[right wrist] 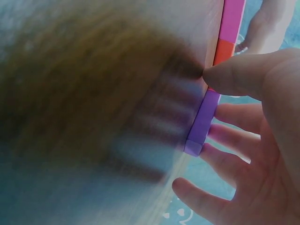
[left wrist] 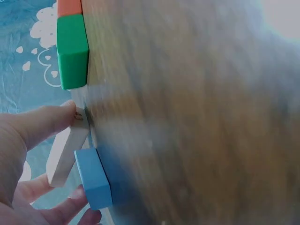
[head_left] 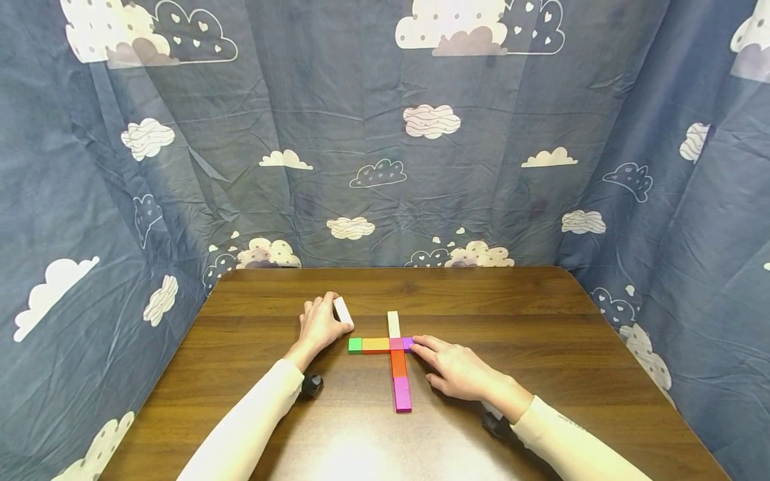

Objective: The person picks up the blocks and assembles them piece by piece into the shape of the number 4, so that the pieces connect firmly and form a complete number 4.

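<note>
My left hand (head_left: 319, 326) pinches a white block (head_left: 343, 312) between thumb and fingers, left of a cross of coloured blocks. In the left wrist view a blue block (left wrist: 93, 179) is beside the lower fingers; whether they touch it I cannot tell, and the head view hides it. My right hand (head_left: 463, 369) lies at the cross's right end, its extended fingers touching the purple block (right wrist: 202, 122). The cross also has a green block (head_left: 355, 345), an orange block (head_left: 375, 345), a pink block (head_left: 396, 344), a cream block (head_left: 394, 325), a red-orange block (head_left: 399, 364) and a magenta block (head_left: 402, 394).
The blocks lie on a brown wooden table (head_left: 511, 300). Behind it and along both sides hangs a dark blue curtain (head_left: 361, 87) with a cloud pattern. Each wrist carries a black device, and a bright glare falls on the table's near part.
</note>
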A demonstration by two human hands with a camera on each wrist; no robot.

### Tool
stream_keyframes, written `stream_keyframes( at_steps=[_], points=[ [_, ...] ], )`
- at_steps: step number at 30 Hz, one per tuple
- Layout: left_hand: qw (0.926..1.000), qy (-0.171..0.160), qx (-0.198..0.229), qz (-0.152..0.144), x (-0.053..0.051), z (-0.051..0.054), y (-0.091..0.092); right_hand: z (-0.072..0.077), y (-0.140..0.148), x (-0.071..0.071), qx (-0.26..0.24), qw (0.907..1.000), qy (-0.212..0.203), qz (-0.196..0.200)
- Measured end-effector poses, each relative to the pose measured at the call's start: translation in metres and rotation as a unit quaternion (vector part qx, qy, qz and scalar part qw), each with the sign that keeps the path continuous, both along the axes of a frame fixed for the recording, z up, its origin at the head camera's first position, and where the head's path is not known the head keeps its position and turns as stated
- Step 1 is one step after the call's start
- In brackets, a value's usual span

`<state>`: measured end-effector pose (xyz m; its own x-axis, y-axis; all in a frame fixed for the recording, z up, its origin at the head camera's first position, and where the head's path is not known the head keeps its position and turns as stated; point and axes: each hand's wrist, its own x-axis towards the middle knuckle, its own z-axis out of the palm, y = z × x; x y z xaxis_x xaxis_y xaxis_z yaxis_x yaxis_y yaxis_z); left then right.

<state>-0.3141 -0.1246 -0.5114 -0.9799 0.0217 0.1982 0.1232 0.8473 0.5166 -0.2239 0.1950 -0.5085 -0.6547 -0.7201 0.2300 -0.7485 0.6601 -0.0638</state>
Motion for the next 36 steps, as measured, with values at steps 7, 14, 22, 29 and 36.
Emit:
stream_keyframes(
  at_steps=[7, 14, 22, 29, 36],
  points=[
    [0.9991, 0.007, 0.039, -0.016, 0.0019, -0.0017, 0.0036, -0.0005, 0.0003, -0.0002, 0.0, 1.0, 0.001, 0.001],
    [0.998, 0.012, 0.054, -0.032, 0.0013, -0.0003, 0.0065, -0.0003, 0.0003, -0.0006, -0.002, 1.0, 0.002, 0.003],
    [0.996, 0.022, 0.073, -0.047, 0.0015, -0.0014, 0.0068, -0.0005, 0.0007, -0.0001, 0.0, 1.0, 0.001, -0.001],
    [0.9922, 0.039, 0.092, -0.075, -0.0006, -0.0008, 0.0076, -0.0017, 0.001, 0.0003, -0.001, 1.0, -0.001, 0.001],
    [0.9896, 0.041, 0.095, -0.1, -0.0019, 0.0014, 0.0067, -0.0024, 0.0013, -0.0006, 0.0, 1.0, 0.003, 0.005]
  ],
)
